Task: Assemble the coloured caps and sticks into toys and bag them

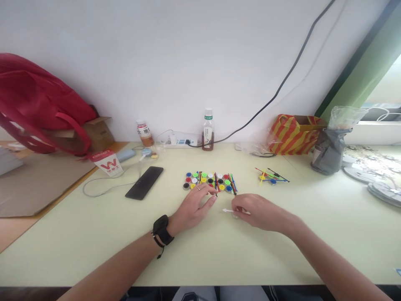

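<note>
My right hand [258, 211] is closed, its fingertips pinching a white plastic arrow [227, 210] just above the table. The arrow's head points left; its other end is partly covered by the fingers. To the left, my left hand [193, 207] rests with fingers stretched forward and thumb apart, holding nothing that I can see. Its fingertips lie at the near edge of rows of small round discs [204, 176] in several colours. Bundles of thin coloured arrows [232, 183] lie among these discs. Farther right is a small loose pile with a yellow arrow [262, 177] and a blue disc [273, 182].
A black phone [144, 183] and a red-white box [107, 163] lie left. Bottles [207, 133] and a power strip [181, 140] stand along the wall. A striped bag [293, 136], a grey bag [327, 152] and stacked grey discs [385, 193] are right.
</note>
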`<state>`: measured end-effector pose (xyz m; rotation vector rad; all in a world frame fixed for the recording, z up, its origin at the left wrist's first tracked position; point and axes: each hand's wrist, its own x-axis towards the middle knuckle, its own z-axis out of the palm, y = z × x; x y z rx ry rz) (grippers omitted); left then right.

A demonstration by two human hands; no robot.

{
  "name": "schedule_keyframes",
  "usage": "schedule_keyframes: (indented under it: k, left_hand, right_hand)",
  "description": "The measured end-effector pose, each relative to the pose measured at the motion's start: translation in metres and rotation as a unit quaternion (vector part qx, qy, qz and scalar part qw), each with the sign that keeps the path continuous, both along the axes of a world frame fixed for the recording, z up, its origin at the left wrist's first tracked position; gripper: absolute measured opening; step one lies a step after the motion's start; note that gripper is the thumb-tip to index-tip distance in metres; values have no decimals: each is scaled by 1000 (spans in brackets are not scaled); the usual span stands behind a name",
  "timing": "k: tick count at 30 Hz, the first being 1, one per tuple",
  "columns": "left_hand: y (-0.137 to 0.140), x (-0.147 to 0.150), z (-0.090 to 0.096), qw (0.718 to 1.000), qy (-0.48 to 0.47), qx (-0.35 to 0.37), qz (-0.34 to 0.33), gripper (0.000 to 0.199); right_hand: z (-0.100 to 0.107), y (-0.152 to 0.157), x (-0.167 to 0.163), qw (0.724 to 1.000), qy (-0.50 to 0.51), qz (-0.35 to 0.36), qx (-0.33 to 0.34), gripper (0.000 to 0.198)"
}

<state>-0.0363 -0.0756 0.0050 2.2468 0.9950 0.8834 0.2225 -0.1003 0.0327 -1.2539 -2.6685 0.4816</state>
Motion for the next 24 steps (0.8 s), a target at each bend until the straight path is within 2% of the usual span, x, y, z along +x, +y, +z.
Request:
schedule_keyframes:
  k: [3,5,6,7,9,10,12,14,18,21,24]
  left_hand:
    - [-1,0,1,1000,6,-6,0,20]
    - [-1,0,2,1000,10,-10,-1,20]
    - [-1,0,2,1000,11,-11,-1,20]
    - [-1,0,2,1000,11,-12,-2,20]
    - [-1,0,2,1000,10,-11,-3,19]
    - [-1,0,2,1000,10,-10,-4,18]
    - [0,0,2,1000,12,-11,-4,18]
    - [0,0,1,1000,16,-12,-2,18]
    - [0,-1,0,1000,19,-9,-3,18]
    - [0,-1,0,1000,17,-4,-8,18]
    - [-1,-1,1,1000,16,4,-11,16]
  right_hand:
    - [0,4,27,997,-20,-63,-34,16]
    - [-7,12,49,995,-30,-98,10,15]
    - [-12,17,60,992,-33,-113,53,15]
    - [-18,22,72,984,-39,-138,103,21]
    - [-32,35,93,958,-60,-210,187,48]
    - [-39,41,102,947,-69,-236,206,62]
    - [-51,53,117,939,-77,-265,208,76]
    - [-62,64,127,947,-63,-260,180,76]
    - [-76,78,132,965,9,-212,155,54]
    - [-80,75,128,966,30,-195,170,46]
    - [-75,64,120,971,23,-179,158,47]
